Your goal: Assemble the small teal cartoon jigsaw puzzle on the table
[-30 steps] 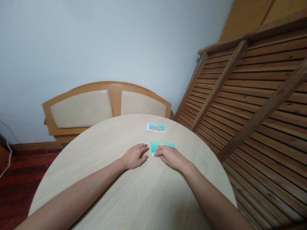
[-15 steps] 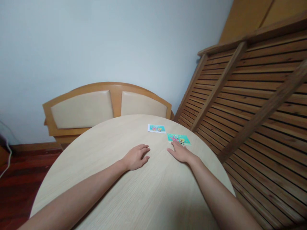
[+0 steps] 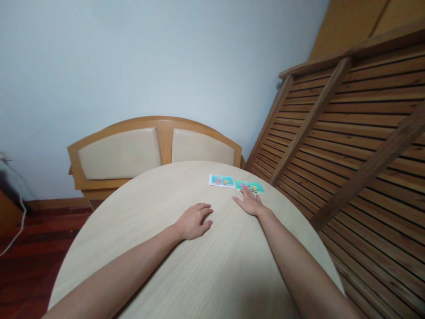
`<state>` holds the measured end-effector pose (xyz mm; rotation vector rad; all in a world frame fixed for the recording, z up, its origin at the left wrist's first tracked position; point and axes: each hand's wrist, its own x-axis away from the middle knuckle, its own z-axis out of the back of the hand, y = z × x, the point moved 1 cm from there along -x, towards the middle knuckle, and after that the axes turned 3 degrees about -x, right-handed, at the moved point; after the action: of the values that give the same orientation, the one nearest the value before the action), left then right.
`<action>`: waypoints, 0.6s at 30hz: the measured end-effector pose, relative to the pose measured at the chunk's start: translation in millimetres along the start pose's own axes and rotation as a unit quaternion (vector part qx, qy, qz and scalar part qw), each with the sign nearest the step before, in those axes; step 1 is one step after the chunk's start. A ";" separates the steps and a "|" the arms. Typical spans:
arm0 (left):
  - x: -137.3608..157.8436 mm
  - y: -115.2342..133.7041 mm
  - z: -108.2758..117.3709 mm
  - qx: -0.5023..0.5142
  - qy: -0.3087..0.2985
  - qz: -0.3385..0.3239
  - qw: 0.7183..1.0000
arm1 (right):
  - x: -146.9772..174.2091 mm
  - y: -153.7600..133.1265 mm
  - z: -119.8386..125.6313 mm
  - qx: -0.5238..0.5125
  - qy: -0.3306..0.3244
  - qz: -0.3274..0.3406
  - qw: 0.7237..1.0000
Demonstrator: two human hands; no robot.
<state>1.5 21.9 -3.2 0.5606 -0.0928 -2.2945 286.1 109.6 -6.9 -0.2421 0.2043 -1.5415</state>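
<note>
Round table (image 3: 142, 204): green card (image 3: 251, 185) touching right hand (image 3: 250, 203), beyond left hand (image 3: 194, 221).

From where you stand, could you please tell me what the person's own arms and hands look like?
The left forearm and right forearm are bare, with no sleeves in view. The left hand and right hand wear no gloves, and no watch, bracelet or cable shows at either wrist.

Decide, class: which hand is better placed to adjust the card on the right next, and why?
Probably the right hand: it already overlaps that card at its near edge, while the left hand lies on the table, apart from it.
</note>
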 end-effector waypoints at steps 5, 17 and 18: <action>-1.3 -0.7 1.4 0.007 -0.006 -0.008 1.000 | 9.7 -7.0 -2.2 0.025 0.011 0.003 1.000; -1.6 2.4 1.5 -0.027 -0.047 -0.019 0.998 | 107.8 -50.6 -1.1 -0.006 -0.090 0.146 0.985; -1.0 2.1 1.3 -0.028 -0.053 -0.023 0.998 | 112.3 -50.4 0.4 -0.015 -0.101 0.166 0.981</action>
<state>3.0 21.0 -1.2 0.4178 -0.0681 -2.3628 240.2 -3.3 10.0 -0.3678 0.1013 -1.1751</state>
